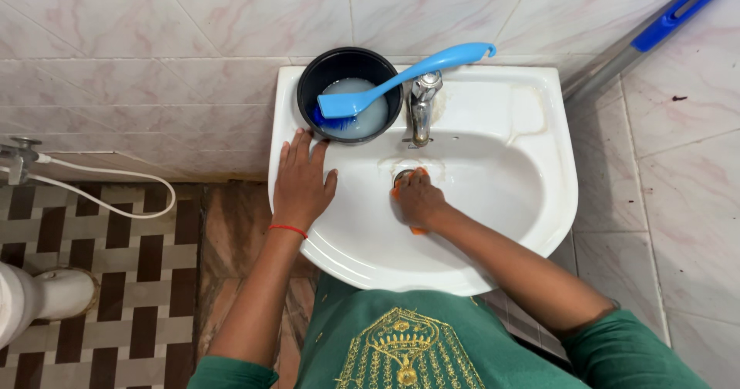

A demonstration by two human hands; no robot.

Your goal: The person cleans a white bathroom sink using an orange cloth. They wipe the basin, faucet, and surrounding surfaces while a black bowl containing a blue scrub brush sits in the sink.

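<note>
Toilet base [38, 300] at far left on brown-and-cream checkered floor [116, 281], white hose [116, 179] looping along the wall above it. Left hand [302, 185] flat on the near-left rim of the white washbasin [532, 165], fingers spread and released, gripping nothing; likely planted there as a brace. Red thread [288, 229] around that wrist. Black bowl [351, 94] on the back-left ledge, touching the wall, holding cloudy liquid, with a blue long-handled brush [401, 80] resting head-down in it, handle leaning over the rim, probably kept within reach. Chrome tap [421, 107] just right of the bowl. Right hand [418, 200] low in the basin beside the drain [402, 176], fingers clenched on an orange scrubber [416, 204], mostly hidden beneath the palm, pressed against the porcelain. Blue-handled pole [647, 38] leaning against tiles at far right.
</note>
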